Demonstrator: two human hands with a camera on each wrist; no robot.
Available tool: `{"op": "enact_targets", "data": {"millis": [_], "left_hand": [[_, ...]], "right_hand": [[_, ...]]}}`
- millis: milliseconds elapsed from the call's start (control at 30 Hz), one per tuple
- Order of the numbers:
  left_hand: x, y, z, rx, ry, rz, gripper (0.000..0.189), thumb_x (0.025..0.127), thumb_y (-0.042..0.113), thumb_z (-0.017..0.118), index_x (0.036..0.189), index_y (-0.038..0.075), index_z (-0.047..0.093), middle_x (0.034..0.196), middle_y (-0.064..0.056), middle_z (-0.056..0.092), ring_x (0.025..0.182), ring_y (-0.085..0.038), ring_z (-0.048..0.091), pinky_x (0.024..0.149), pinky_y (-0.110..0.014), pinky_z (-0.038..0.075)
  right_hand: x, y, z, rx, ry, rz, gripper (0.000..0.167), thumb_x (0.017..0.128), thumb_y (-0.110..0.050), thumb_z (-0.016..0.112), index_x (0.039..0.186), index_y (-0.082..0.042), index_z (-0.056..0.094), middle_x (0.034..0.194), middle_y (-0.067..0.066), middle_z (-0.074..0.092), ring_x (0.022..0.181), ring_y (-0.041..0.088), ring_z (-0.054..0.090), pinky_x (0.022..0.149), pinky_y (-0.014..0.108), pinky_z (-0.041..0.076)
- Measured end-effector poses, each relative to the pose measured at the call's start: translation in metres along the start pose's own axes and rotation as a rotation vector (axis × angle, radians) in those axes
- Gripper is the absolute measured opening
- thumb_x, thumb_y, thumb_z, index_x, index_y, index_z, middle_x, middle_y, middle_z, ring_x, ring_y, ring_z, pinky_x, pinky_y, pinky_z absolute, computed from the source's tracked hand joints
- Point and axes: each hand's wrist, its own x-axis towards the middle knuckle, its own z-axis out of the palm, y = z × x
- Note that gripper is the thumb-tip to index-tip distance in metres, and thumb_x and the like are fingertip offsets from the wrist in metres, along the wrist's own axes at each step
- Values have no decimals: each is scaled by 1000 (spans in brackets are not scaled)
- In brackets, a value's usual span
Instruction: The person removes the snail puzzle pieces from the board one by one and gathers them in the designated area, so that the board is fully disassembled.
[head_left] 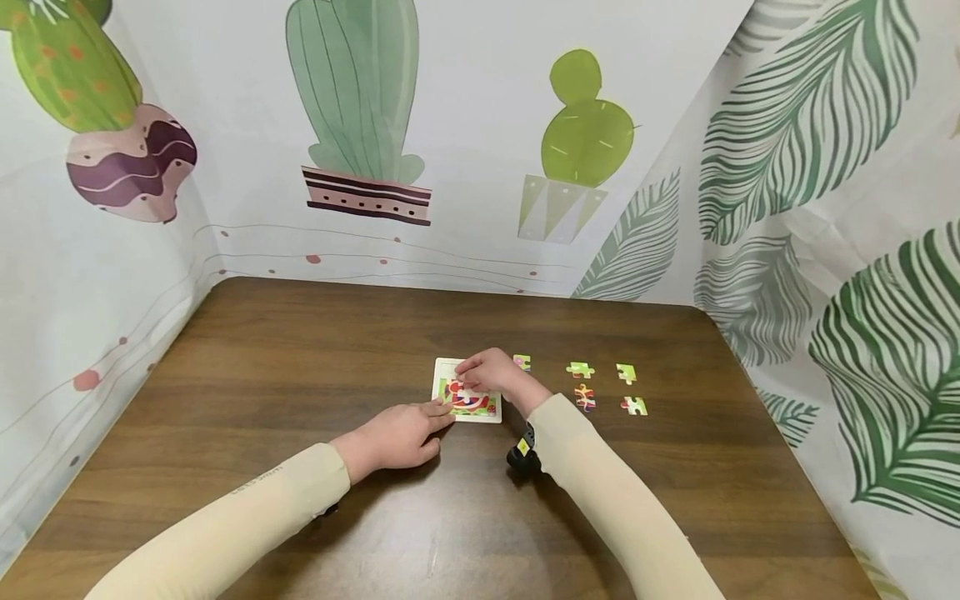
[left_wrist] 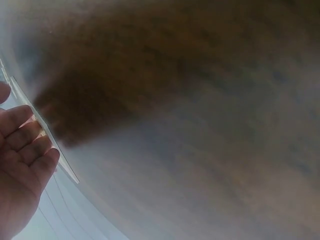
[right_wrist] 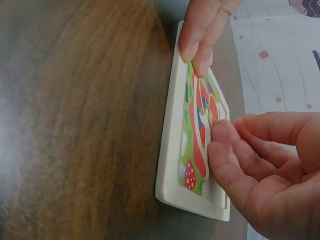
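Note:
A white-framed jigsaw puzzle tray (head_left: 491,419) lies on the table, its lower part filled with a red, green and white picture. My left hand (head_left: 401,435) rests at its left side, fingers extended, two fingertips pressing on the picture in the right wrist view. In the left wrist view the same hand (left_wrist: 22,160) shows its palm side beside the tray edge. My right hand (head_left: 491,372) reaches over the tray from the right; there its bent fingers (right_wrist: 227,137) pinch a red-patterned puzzle piece (right_wrist: 213,109) against the picture, with part of the piece hidden.
Several loose puzzle pieces lie right of the tray, among them a green one (head_left: 580,370), a corner-shaped one (head_left: 626,373) and a red-and-purple one (head_left: 585,397). The brown wooden table (head_left: 337,342) meets a cactus-printed wall covering (head_left: 465,167) behind.

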Motion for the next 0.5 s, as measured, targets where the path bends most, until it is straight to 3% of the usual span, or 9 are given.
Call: {"op": "enact_targets", "data": {"millis": [200, 500], "left_hand": [[0, 0, -1, 3, -3, 12, 46, 93, 16, 56, 136, 1, 65, 147, -17, 61, 138, -33, 59, 108, -45, 52], [2, -1, -2, -1, 3, 10, 45, 93, 16, 56, 134, 1, 67, 144, -17, 63, 136, -32, 60, 108, -45, 52]], "right_hand": [[4, 0, 1, -27, 28, -21, 22, 94, -3, 65, 113, 2, 76, 101, 14, 76, 77, 9, 61, 69, 18, 53], [12, -1, 3, -107, 34, -38, 19, 93, -8, 70, 108, 1, 77, 97, 10, 75, 71, 8, 59, 65, 16, 52]]}}
